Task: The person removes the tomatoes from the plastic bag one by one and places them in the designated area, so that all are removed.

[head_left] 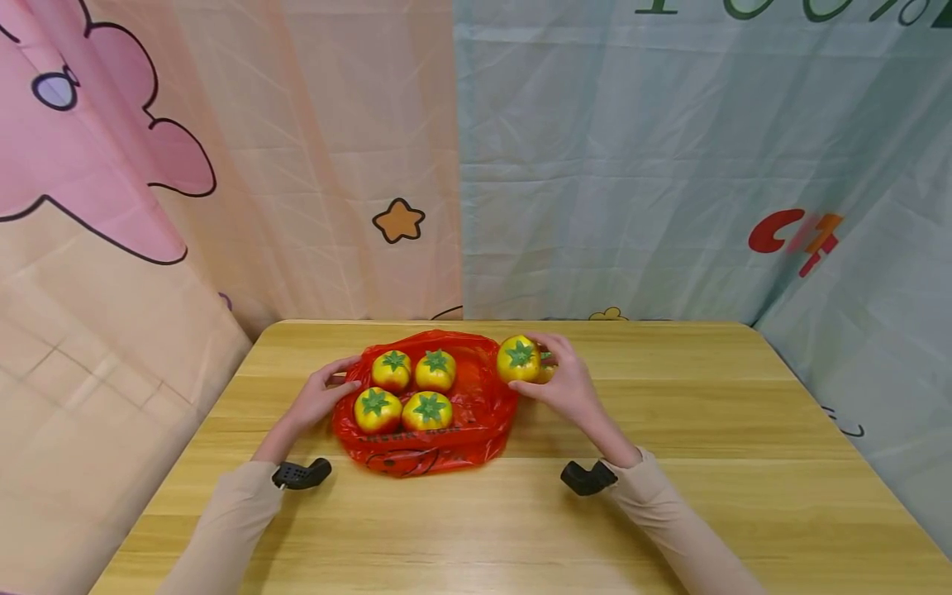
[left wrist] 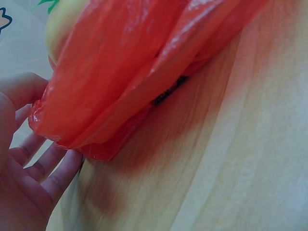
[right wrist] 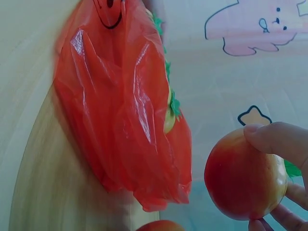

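Note:
A red plastic bag (head_left: 472, 376) lies spread open on the table, and several yellow-red tomatoes (head_left: 430, 411) with green star-shaped tops sit in it, toward its left side. My left hand (head_left: 321, 395) grips the bag's left edge, thumb on one side and fingers around the other; the left wrist view shows the gathered plastic (left wrist: 72, 120) between them. At the bag's right rim, my right hand (head_left: 559, 376) holds another tomato (head_left: 518, 359) between thumb and fingers. Its smooth red underside (right wrist: 243, 178) faces the right wrist camera.
One more tomato (right wrist: 160, 226) is partly visible at the bottom of the right wrist view; in the head view the right hand mostly hides it. The wooden table (head_left: 476, 521) ends at patterned curtains (head_left: 595, 165). Black wrist devices (head_left: 587, 478) stick out from both sleeves.

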Motion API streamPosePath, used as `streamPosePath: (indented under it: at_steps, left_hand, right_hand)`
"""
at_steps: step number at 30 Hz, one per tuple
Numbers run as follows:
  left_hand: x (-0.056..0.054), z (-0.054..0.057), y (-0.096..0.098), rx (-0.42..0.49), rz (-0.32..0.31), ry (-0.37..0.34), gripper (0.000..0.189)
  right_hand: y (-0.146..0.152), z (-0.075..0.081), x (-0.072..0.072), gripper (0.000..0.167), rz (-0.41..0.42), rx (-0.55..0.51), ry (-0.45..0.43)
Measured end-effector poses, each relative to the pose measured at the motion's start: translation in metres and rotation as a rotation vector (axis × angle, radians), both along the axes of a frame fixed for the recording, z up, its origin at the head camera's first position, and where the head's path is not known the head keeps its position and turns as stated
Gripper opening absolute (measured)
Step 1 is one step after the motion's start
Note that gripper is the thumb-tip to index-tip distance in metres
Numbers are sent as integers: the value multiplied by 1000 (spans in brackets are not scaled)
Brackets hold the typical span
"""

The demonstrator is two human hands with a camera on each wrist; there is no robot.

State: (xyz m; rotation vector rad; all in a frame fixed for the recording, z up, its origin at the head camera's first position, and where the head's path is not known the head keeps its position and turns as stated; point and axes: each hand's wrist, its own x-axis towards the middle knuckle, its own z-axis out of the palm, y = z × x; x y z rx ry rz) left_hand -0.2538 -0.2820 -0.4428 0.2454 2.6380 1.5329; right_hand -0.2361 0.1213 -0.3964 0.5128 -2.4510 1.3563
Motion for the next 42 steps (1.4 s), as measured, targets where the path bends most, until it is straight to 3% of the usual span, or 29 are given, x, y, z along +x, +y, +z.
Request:
streamPosePath:
  at_steps: [25,42]
  left_hand:
    - [0,-3,-2,-15,8,39,52]
    - [2,-3,0,-4,19,3,54]
  right_hand:
    - [55,9,0,72,-85,22,5]
    - [93,-7,-2,69,-129,53,-14]
